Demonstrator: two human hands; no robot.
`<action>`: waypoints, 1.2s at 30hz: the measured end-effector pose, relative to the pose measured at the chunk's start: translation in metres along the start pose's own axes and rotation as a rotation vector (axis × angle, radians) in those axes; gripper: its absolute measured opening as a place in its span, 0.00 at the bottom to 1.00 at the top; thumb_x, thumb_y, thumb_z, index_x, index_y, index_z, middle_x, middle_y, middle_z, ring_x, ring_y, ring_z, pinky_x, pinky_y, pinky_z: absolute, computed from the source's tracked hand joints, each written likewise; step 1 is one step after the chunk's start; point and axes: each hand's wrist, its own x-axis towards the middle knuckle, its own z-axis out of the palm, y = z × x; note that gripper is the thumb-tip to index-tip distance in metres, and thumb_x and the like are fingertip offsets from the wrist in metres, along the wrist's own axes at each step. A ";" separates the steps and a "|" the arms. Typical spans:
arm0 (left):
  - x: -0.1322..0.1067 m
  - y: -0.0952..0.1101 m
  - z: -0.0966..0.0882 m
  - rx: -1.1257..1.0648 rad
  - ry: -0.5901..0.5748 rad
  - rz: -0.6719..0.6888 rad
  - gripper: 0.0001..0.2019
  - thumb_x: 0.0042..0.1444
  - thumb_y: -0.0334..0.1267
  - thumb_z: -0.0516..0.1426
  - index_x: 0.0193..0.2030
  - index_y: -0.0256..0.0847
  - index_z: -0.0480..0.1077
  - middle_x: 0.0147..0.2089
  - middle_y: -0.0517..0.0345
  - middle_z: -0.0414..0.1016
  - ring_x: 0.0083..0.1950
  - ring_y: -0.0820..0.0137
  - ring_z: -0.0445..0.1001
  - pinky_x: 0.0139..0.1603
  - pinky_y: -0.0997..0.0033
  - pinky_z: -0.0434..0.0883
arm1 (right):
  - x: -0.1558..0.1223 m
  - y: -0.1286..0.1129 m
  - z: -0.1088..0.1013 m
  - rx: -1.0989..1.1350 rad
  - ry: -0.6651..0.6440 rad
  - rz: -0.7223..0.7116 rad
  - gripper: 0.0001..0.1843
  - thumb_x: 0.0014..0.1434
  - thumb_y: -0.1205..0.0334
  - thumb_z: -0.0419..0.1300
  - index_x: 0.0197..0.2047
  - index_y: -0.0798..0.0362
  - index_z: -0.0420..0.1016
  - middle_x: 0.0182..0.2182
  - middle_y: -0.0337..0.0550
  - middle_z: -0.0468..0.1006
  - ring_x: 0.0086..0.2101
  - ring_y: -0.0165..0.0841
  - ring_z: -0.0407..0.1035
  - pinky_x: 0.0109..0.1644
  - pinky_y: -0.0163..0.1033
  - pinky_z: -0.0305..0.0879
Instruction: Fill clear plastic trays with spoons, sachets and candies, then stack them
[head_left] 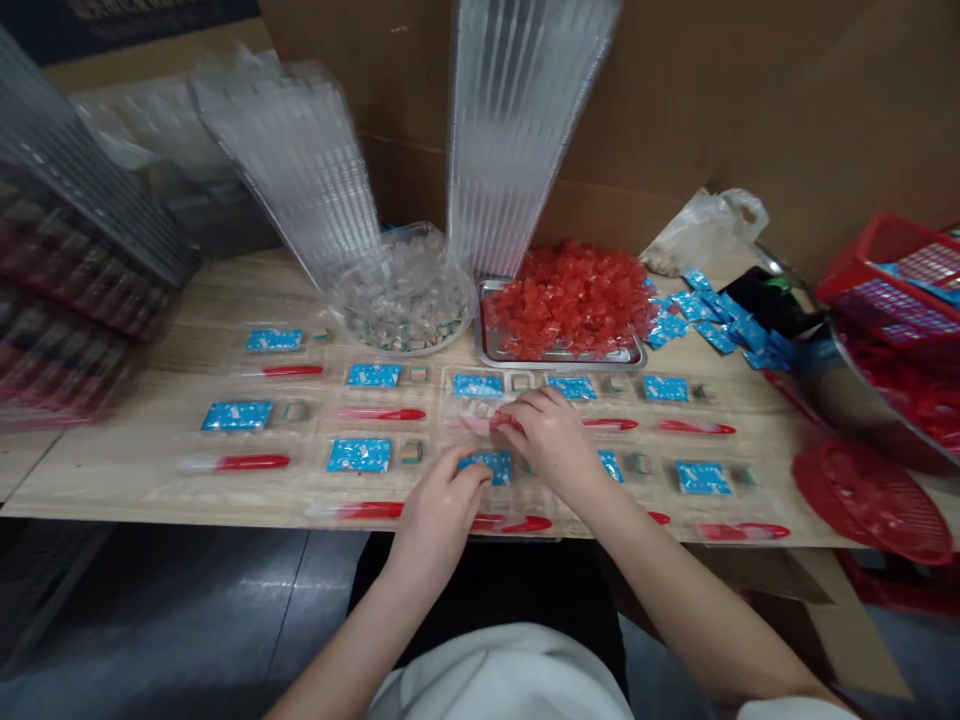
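At the bench's front edge (pixel 150 512), right hand (pixel 551 445) pinches a clear blister tray (pixel 472 408); left hand (pixel 439 520), half-curled, touches a blue sachet (pixel 486 467), grip unclear. Crowded trays (pixel 375 375) could shift if knocked.

The person wears a soft white top (pixel 502 680) with a short white sleeve (pixel 795 708). Below the top there are plain black clothes (pixel 480 590). The left hand (pixel 435 530) and the right hand (pixel 551 445) are bare, and so are the arms.
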 end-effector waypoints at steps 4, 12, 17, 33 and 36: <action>0.004 -0.007 0.005 0.096 -0.052 0.035 0.07 0.58 0.31 0.53 0.39 0.40 0.72 0.49 0.51 0.73 0.47 0.63 0.74 0.48 0.61 0.73 | 0.006 0.002 0.001 -0.021 0.018 0.052 0.06 0.58 0.66 0.58 0.34 0.55 0.77 0.32 0.46 0.77 0.38 0.38 0.66 0.47 0.42 0.63; 0.006 -0.005 0.001 -0.134 0.038 -0.026 0.08 0.57 0.32 0.54 0.40 0.42 0.74 0.47 0.51 0.73 0.47 0.64 0.73 0.50 0.59 0.71 | 0.007 0.004 0.006 0.029 -0.064 0.153 0.07 0.55 0.64 0.61 0.37 0.54 0.76 0.37 0.49 0.75 0.41 0.41 0.65 0.48 0.45 0.62; 0.019 0.008 -0.024 -1.009 0.082 -0.542 0.15 0.53 0.33 0.56 0.48 0.42 0.73 0.46 0.52 0.74 0.48 0.67 0.73 0.53 0.63 0.70 | -0.018 -0.013 -0.017 0.440 0.136 0.276 0.11 0.60 0.62 0.55 0.46 0.51 0.71 0.37 0.45 0.74 0.38 0.36 0.67 0.42 0.42 0.66; 0.026 0.037 -0.019 -1.498 0.017 -0.599 0.19 0.54 0.34 0.56 0.54 0.42 0.68 0.59 0.50 0.68 0.59 0.65 0.67 0.59 0.64 0.64 | -0.028 -0.043 -0.010 0.746 0.135 0.319 0.11 0.56 0.69 0.57 0.42 0.51 0.74 0.35 0.43 0.73 0.33 0.31 0.69 0.33 0.35 0.69; 0.026 0.030 -0.016 -1.353 0.110 -0.627 0.16 0.48 0.30 0.59 0.46 0.39 0.71 0.48 0.53 0.75 0.51 0.69 0.72 0.53 0.69 0.68 | -0.032 -0.040 -0.008 0.689 0.139 0.237 0.14 0.56 0.69 0.56 0.46 0.50 0.72 0.40 0.45 0.73 0.39 0.34 0.69 0.40 0.39 0.70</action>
